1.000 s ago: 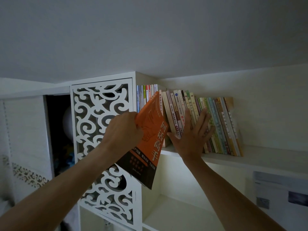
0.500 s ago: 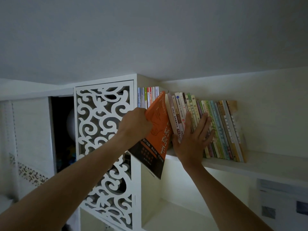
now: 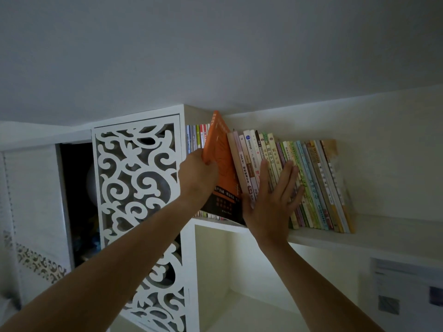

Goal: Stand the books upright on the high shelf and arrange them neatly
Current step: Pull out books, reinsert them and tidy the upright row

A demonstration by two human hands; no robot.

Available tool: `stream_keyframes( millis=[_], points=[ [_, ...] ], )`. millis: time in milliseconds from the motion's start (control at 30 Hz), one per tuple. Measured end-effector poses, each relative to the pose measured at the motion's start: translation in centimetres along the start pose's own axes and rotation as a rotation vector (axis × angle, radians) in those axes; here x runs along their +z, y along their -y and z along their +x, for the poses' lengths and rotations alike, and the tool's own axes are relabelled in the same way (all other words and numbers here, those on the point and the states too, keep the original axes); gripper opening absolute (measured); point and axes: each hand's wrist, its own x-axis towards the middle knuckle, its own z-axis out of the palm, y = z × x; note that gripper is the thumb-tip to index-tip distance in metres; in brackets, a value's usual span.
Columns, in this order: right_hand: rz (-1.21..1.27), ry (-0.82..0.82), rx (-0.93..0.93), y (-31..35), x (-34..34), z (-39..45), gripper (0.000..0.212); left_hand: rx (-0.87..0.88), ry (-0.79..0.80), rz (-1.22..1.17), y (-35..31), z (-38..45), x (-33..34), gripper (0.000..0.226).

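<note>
Now, slot: the orange book (image 3: 221, 164) has gone from hanging below the shelf edge to standing in the gap, top corner near the ceiling.
Left hand (image 3: 197, 178): at nine o'clock of the book, fingers curled round its lower left edge.
Right hand (image 3: 272, 202): at three o'clock, flat, fingers straight, pressing the leaning row (image 3: 311, 185) of spines.
High shelf (image 3: 383, 238): the row tilts toward eleven o'clock; upright books (image 3: 196, 137) stand at its left end.
Meaning: insertion looks nearly done; straightening remains.

Both arms raised: left grip (image 3: 200, 173) curled, fingers closed; right grip (image 3: 273, 200) flat, fingers straight, extended upward.
</note>
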Motion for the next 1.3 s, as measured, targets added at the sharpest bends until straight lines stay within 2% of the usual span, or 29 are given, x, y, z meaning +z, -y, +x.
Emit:
stream_keyframes(
  millis=[100, 200, 367, 467, 633, 767, 867, 1000, 1200, 1300],
  points=[
    [0.015, -0.016, 0.005, 0.0, -0.3, 0.0, 0.081, 0.039, -0.075, -0.041, 0.2, 0.3, 2.2, 0.02],
    [0.004, -0.024, 0.004, 0.1, -0.4, -0.1, 0.078, 0.089, -0.087, -0.1, 1.4, -0.8, 5.9, 0.026],
    [-0.005, -0.006, 0.0, -0.4, -0.4, -0.2, 0.076, 0.288, -0.187, 0.239, 6.2, -2.9, 11.3, 0.056],
    [-0.007, -0.017, 0.0, -0.2, -0.4, -0.2, 0.07, 0.383, -0.193, 0.321, 7.3, -2.2, 12.4, 0.073],
    [-0.027, -0.031, 0.0, -0.3, -0.2, -0.2, 0.07, 0.461, -0.221, 0.413, 7.4, -1.3, 12.7, 0.071],
    [-0.081, -0.032, -0.025, -0.5, -0.7, 1.1, 0.066, 0.469, -0.24, 0.365, 7.4, -0.8, 12.2, 0.066],
    [-0.108, -0.092, -0.085, -1.4, -1.5, 3.1, 0.06, 0.539, -0.24, 0.348, 8.3, 0.3, 11.0, 0.061],
    [-0.126, -0.093, -0.16, -3.1, -1.2, 2.9, 0.074, 0.591, -0.269, 0.315, 9.1, 0.8, 10.9, 0.059],
    [-0.134, -0.047, -0.184, -3.3, -0.8, 2.7, 0.118, 0.578, -0.229, 0.197, 9.7, 0.9, 10.8, 0.058],
    [-0.144, -0.048, -0.187, -3.3, -0.6, 2.6, 0.122, 0.583, -0.233, 0.138, 9.7, 0.9, 11.0, 0.054]
  ],
)
